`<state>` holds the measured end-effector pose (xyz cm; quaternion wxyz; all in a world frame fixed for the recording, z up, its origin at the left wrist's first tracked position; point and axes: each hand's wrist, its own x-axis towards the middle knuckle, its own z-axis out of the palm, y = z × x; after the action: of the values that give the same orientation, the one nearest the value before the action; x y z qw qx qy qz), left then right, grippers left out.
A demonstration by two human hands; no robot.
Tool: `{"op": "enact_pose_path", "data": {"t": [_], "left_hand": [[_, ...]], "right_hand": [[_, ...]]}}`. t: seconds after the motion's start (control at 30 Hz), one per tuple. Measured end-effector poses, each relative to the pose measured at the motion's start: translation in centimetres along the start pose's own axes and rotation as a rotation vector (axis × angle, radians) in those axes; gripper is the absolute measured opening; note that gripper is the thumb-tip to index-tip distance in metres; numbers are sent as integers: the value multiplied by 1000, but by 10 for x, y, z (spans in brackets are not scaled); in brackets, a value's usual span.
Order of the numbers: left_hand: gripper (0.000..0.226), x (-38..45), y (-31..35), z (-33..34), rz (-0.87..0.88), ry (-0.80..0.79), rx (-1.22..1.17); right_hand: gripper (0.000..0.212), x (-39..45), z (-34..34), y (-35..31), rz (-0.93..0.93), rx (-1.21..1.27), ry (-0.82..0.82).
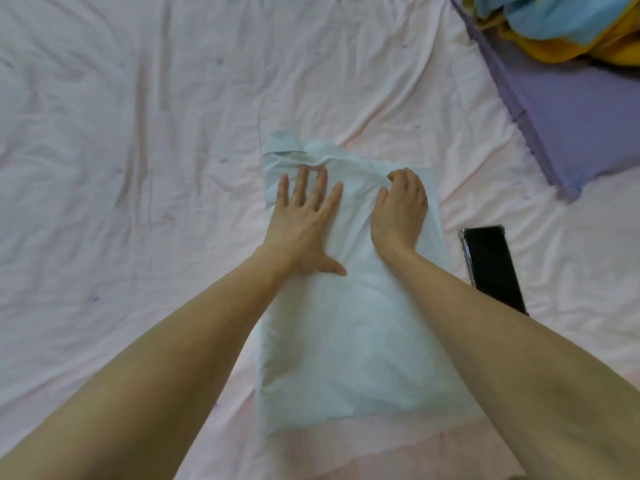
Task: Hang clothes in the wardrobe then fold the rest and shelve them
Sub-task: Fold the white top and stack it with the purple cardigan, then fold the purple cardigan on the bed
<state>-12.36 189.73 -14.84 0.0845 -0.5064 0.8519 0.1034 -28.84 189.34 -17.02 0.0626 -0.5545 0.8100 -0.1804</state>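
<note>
So on the bed there's exactly one garment being worked on, a pale blue-white shirt (349, 327), plus one phone (491, 268), one purple pillow (568, 133) and one bunched-up pile of blue and yellow fabric (561, 26) in the top right corner, and two bare hands in the shot. The shirt is lying on the pink bedsheet (121, 150), right in the middle of the view and a bit toward the person, folded into a long narrow rectangle that runs away from the camera. Its near end looks flat and smooth, the far end is more rumpled, with what looks like a collar or a folded flap poking out at the far left corner. The fabric is thin and light, a few soft creases in it. The left hand (304, 223) is laid flat on the far part of the shirt, palm down, fingers straight and spread wide, thumb sticking out toward the middle. The right hand (401, 209) sits just beside it on the shirt's right side, fingers curled under at the knuckles and bunching a ridge of cloth at the fingertips, so it's gripping the shirt there. Both forearms reach in from the bottom corners. The phone lies screen up, dark, just right of the shirt, partly under the right forearm.
</note>
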Motion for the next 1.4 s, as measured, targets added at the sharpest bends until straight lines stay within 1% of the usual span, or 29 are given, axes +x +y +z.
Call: {"op": "enact_pose_path", "data": {"t": [0.07,0.1,0.13,0.17,0.23,0.3,0.37,0.4,0.47,0.5,0.53,0.57,0.63,0.7,0.73,0.8,0.83,0.9,0.93,0.97,1.03,1.1,1.17,1.27,1.3,1.33,1.4], "left_hand": [[103,2,-5,-3,-40,133,-70],[92,3,-9,-3,-60,186,-72],[86,6,-14,-1,-73,194,-66],[82,10,-16,2,-80,161,-70],[79,19,-19,11,-91,65,-98],[79,31,-17,21,-91,-12,-139],[78,37,-16,24,-99,-42,-149],[78,36,-16,24,-103,-25,-148],[77,26,-13,23,-101,75,-141],[77,20,-13,25,-97,131,-131],[78,15,-10,28,-87,130,-118],[79,12,-11,30,-77,74,-105],[80,13,-12,24,-67,-46,-102],[74,10,-14,3,-78,-47,-181],[69,5,-14,-9,-83,-2,-247],[57,-23,-23,-39,-132,108,-302],[51,-43,-33,-55,-169,104,-295],[42,-93,-60,-87,-248,14,-249],[40,-108,-69,-93,-271,-37,-223],[39,-138,-85,-111,-321,-63,-217],[39,-181,-107,-138,-399,-83,-231],[41,-224,-131,-164,-484,-69,-238],[41,-275,-159,-183,-564,-114,-237],[40,-324,-190,-189,-632,-255,-193],[37,-346,-209,-192,-657,-277,-194],[32,-357,-217,-194,-672,-304,-207],[26,-397,-256,-190,-731,-319,-227]], "right_hand": [[42,-26,-4,1,-161,-48,23],[49,-39,-7,5,-260,-99,1],[54,-51,-7,12,-328,-157,-40],[59,-59,-9,22,-340,-212,-91],[68,-68,-5,47,-231,-279,-210],[71,-67,3,64,-95,-279,-299],[70,-61,6,60,-53,-273,-293],[70,-60,5,53,-69,-273,-248],[68,-62,0,41,-157,-246,-164],[68,-64,1,38,-228,-252,-172],[68,-67,3,39,-276,-272,-236],[69,-66,6,38,-298,-287,-324],[68,-62,10,36,-255,-339,-493],[65,-57,1,22,-204,-376,-540],[63,-57,-8,15,-193,-367,-519],[59,-61,-34,-6,-234,-329,-459],[57,-62,-50,-20,-259,-292,-451],[52,-70,-83,-55,-276,-232,-485],[49,-71,-90,-65,-271,-220,-516],[45,-77,-106,-89,-288,-209,-558],[39,-89,-128,-126,-319,-172,-650],[34,-104,-146,-168,-384,-143,-709],[31,-124,-159,-217,-440,-148,-786],[28,-145,-166,-267,-467,-140,-900],[28,-155,-165,-291,-484,-131,-904],[28,-158,-167,-302,-486,-126,-904],[28,-179,-156,-343,-530,-146,-901]]}}
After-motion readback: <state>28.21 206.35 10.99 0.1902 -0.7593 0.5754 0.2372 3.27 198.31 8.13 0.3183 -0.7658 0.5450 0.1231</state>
